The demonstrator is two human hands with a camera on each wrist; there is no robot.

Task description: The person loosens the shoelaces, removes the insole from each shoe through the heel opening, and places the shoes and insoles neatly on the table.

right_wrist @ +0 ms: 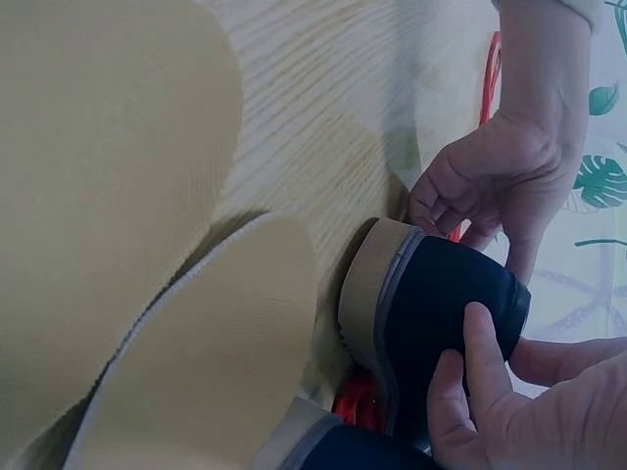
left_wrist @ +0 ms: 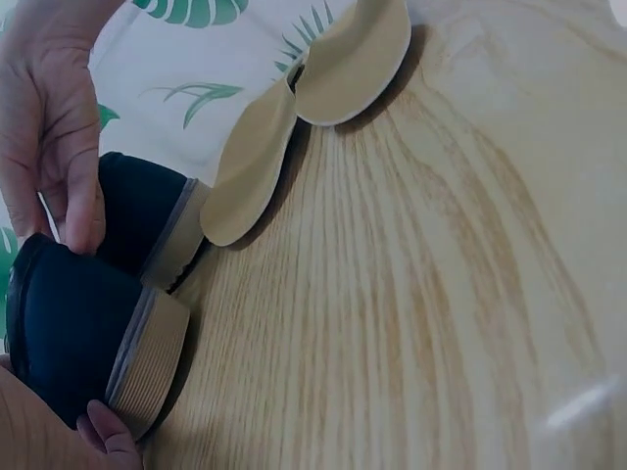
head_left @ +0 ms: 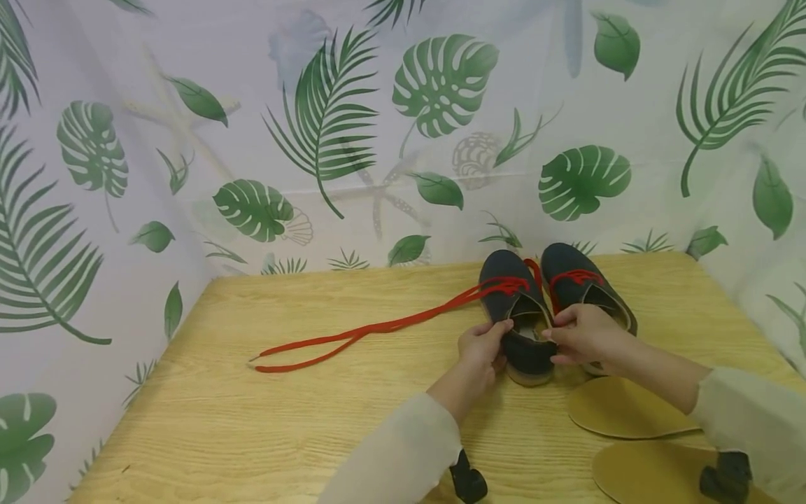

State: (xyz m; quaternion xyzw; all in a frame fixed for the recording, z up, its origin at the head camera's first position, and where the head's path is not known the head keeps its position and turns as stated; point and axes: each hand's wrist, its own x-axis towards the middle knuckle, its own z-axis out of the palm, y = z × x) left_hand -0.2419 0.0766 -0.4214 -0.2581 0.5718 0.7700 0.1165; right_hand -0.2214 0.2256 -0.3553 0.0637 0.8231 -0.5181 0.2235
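Observation:
A dark navy shoe (head_left: 530, 355) with a tan sole and red shoelaces (head_left: 403, 323) stands toe-away on the table. My left hand (head_left: 481, 353) grips the left side of its heel collar, thumb over the rim. On the collar's other side, my right hand (head_left: 582, 334) pinches the rim between thumb and fingers. In the right wrist view, both hands hold the shoe's heel (right_wrist: 446, 304) from opposite sides. The matching shoe (head_left: 563, 266) stands just to the right, partly behind my right hand. Its red laces lie over the tongue.
Two tan insoles, a nearer one (head_left: 648, 469) and a farther one (head_left: 623, 409), lie on the wooden table (head_left: 252, 434) below my right forearm. The held shoe's long laces stretch left across the tabletop. A leaf-print cloth (head_left: 352, 231) rises behind the table's back edge.

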